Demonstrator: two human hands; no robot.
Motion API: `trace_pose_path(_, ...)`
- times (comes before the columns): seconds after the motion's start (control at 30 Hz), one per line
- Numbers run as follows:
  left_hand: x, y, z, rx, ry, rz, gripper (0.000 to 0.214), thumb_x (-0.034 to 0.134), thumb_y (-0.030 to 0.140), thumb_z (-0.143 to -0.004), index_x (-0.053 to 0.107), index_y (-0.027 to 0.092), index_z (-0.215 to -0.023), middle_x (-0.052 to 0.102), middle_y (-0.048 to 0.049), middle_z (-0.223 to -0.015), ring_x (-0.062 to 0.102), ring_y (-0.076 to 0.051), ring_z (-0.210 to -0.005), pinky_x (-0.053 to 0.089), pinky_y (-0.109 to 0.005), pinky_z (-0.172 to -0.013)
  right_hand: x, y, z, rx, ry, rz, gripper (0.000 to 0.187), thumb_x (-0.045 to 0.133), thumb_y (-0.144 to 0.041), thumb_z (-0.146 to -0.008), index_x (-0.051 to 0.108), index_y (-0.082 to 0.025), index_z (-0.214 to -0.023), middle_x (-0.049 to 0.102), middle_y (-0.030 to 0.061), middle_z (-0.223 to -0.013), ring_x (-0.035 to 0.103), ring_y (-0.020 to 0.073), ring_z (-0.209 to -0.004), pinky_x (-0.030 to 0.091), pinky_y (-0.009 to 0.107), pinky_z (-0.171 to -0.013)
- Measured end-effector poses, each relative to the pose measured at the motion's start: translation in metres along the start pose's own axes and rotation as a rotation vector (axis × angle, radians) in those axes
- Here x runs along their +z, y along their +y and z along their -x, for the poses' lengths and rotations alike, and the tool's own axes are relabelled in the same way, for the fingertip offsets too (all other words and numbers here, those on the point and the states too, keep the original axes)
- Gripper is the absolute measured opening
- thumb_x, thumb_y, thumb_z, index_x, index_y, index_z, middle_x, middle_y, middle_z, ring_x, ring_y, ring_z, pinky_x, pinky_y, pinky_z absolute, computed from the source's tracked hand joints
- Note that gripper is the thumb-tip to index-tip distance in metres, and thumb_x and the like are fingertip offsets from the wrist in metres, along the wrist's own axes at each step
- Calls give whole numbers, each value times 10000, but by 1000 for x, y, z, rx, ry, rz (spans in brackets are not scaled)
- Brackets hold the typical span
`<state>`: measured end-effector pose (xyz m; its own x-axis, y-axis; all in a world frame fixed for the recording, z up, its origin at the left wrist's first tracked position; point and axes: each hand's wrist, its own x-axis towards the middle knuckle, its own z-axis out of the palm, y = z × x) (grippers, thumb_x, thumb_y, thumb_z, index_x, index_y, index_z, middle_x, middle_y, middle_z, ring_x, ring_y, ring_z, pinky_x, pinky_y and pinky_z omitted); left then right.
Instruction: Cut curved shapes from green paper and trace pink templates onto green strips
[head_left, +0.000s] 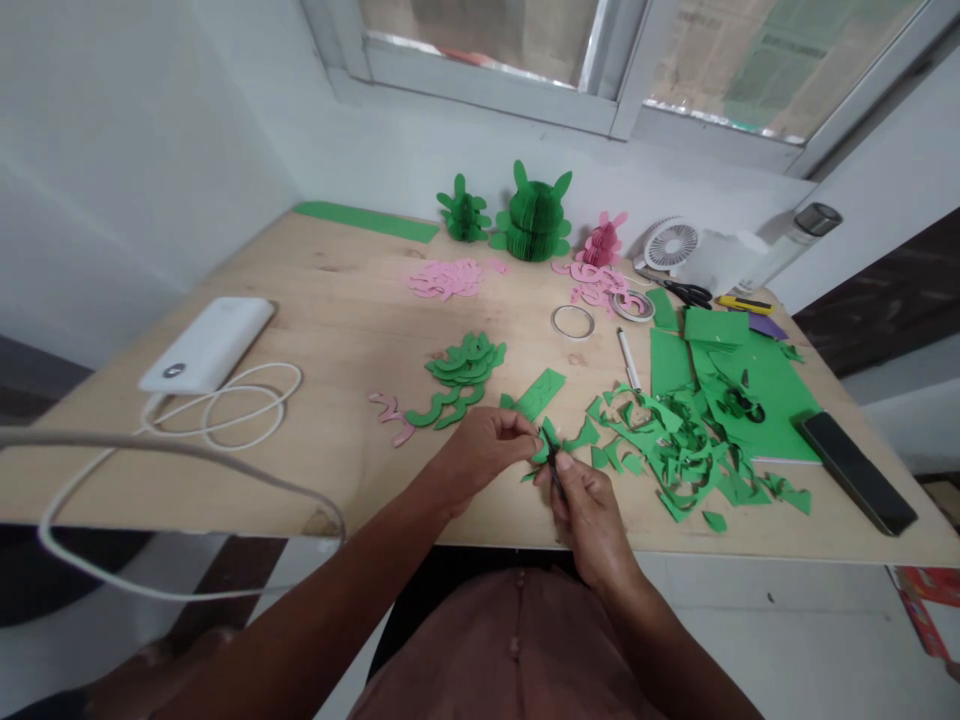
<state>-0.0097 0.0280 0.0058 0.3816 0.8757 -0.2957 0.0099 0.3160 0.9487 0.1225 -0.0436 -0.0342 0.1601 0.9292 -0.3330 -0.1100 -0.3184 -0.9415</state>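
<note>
Near the table's front edge, my left hand (pixel 491 450) pinches a small piece of green paper (pixel 541 450). My right hand (pixel 589 510) is closed round small dark scissors (pixel 553 465), whose blades meet that piece. Just beyond my hands lies a green paper strip (pixel 541 392) with drawn outlines. A pile of curved green cutouts (pixel 466 360) rests to the upper left, with a few pink cutouts (pixel 391 415) beside it. To the right of my right hand spreads a heap of green paper scraps (pixel 686 450).
Green and pink honeycomb paper figures (pixel 531 220) stand along the wall, with pink cutouts (pixel 446 278) before them. A white power bank (pixel 210 345) with a looped cable sits left. Rightward are a pen (pixel 628 358), tape roll (pixel 632 305), fan (pixel 670 245), cutter (pixel 744 304), phone (pixel 855 470).
</note>
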Motion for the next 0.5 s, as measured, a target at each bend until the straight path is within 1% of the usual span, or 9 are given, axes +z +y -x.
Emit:
trace_pose_path(0.13, 1, -1, 0, -8, -15, 11, 119, 648, 266, -591, 608, 180, -520, 566, 31, -525, 469, -100, -526, 353, -235, -571, 0, 1, 0, -2, 12, -7, 517, 553, -670, -774, 607, -166, -672, 314, -93, -418, 220, 63, -384, 136, 224, -388)
trace_pose_path(0.3, 2, 1, 2, -1, -9, -2, 136, 646, 274, -587, 592, 175, -511, 564, 32, -519, 479, -104, -531, 369, -235, -567, 0, -1, 0, -14, 4, 3, 523, 548, -674, -775, 566, -171, -632, 318, -94, -415, 215, 58, -384, 142, 225, -390)
trace_pose_path(0.5, 2, 2, 1, 5, -2, -22, 129, 627, 268, -591, 593, 170, -513, 557, 43, -511, 467, -93, -527, 361, -227, -565, 0, -4, -1, -38, -8, 6, 517, 550, -669, -778, 590, -164, -674, 316, -99, -410, 220, 61, -388, 143, 230, -401)
